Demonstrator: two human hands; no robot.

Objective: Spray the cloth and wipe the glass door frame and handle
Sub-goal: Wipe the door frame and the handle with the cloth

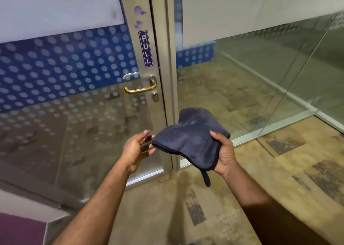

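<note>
A dark blue cloth point(189, 138) hangs spread in front of me, with a small loop dangling from its lower corner. My right hand point(224, 154) grips its right edge, thumb on top. My left hand point(138, 148) is at the cloth's left corner, fingers apart and just touching or under the hem. Behind them stands the glass door with its metal frame point(147, 103), a curved brass-worn handle point(141, 88), a keyhole below it and a "PULL" sticker above. No spray bottle is in view.
A fixed glass panel point(260, 80) stands to the right of the door post point(170, 77), meeting another glass wall at a corner. Blue dotted film covers the door glass point(65, 64). Worn patterned floor point(242, 198) lies below. A purple surface point(20, 230) sits at the lower left.
</note>
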